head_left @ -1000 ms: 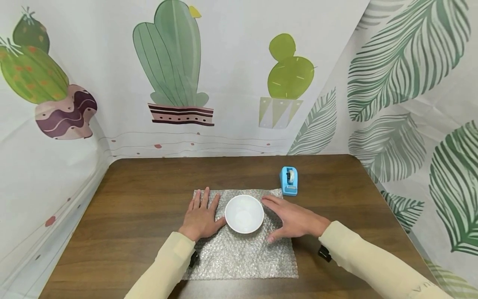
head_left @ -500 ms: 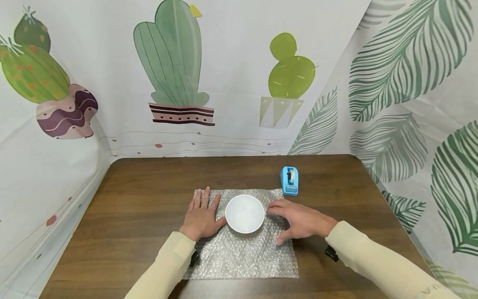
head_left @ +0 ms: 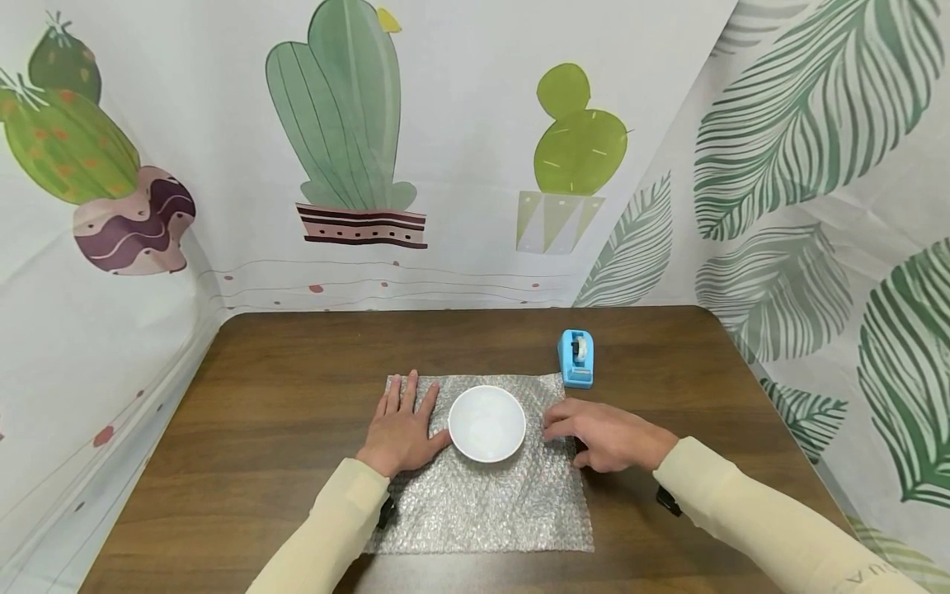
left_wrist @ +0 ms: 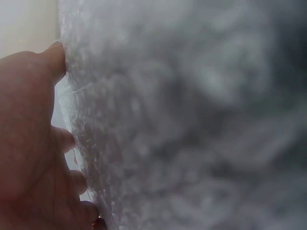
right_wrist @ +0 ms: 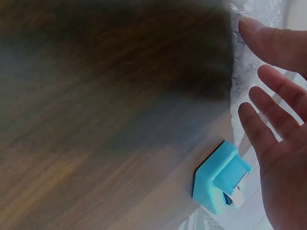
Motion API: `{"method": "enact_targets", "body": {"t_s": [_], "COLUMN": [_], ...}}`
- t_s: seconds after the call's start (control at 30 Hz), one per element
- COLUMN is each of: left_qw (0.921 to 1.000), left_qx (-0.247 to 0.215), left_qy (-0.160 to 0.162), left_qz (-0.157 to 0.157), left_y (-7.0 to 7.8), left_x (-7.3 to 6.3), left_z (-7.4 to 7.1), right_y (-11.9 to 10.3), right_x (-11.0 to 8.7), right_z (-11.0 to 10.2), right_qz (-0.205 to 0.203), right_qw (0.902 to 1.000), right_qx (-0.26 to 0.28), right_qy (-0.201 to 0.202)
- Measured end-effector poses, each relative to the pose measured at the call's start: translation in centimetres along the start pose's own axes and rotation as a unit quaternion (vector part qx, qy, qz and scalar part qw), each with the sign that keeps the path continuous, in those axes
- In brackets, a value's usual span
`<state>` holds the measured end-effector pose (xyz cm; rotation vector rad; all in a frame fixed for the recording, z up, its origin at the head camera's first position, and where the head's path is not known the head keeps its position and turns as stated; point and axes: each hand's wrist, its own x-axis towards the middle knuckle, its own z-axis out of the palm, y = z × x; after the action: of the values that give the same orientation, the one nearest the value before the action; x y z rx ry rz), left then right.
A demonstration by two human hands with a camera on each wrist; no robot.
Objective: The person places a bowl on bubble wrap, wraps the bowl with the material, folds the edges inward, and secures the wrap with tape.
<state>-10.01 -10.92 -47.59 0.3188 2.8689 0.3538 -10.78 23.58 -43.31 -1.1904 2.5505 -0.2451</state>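
A white bowl (head_left: 486,423) sits on a sheet of bubble wrap (head_left: 490,511) spread over the wooden table. My left hand (head_left: 398,437) rests flat on the wrap's left side, fingers spread, its thumb tip right at the bowl's rim. In the left wrist view, the bubble wrap (left_wrist: 144,143) fills most of the picture beside the fingers. To the right of the bowl, my right hand (head_left: 604,436) hovers at the sheet's right edge with fingers slightly bent. The right wrist view shows its thumb apart from the fingers, with nothing held between them.
A light blue tape dispenser (head_left: 576,359) stands just beyond the wrap's top right corner. The brown table (head_left: 297,355) backs onto a hanging white cloth (head_left: 467,165) printed with cacti and leaves.
My right hand has drawn away from the bowl toward the wrap's right edge, its thumb and fingers coming closer together. The left hand and the bowl stay put.
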Motion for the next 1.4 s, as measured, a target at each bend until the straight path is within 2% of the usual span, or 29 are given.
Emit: {"method": "enact_targets", "body": {"t_s": [0.43,0.6,0.77,1.03,1.23,1.4], "left_qw": [1.0,1.0,1.0,1.0,1.0,1.0], "left_qx": [0.001,0.0,0.001,0.002,0.002,-0.005], "left_qy": [0.0,0.005,0.005,0.0,-0.002,0.005], "left_qz": [0.001,0.004,0.003,0.002,-0.002,-0.004], "left_y": [0.1,0.1,0.0,0.2,0.1,-0.1], "left_x": [0.1,0.1,0.1,0.0,0.0,0.2], "left_z": [-0.3,-0.3,-0.3,-0.3,-0.2,-0.1], "right_y": [0.8,1.0,1.3,1.4,1.2,1.3], "right_x": [0.1,0.2,0.4,0.8,1.0,1.0], "right_z": [0.0,0.0,0.4,1.8,2.2,2.1], "right_qz": [-0.036,-0.049,-0.062,-0.081,-0.068,-0.088], "right_qw": [0.9988,0.9984,0.9976,0.9916,0.9907,0.9851], "right_qx": [-0.032,-0.03,-0.023,-0.037,-0.035,-0.035], "right_qy": [-0.013,-0.004,0.02,0.094,0.113,0.143]}}
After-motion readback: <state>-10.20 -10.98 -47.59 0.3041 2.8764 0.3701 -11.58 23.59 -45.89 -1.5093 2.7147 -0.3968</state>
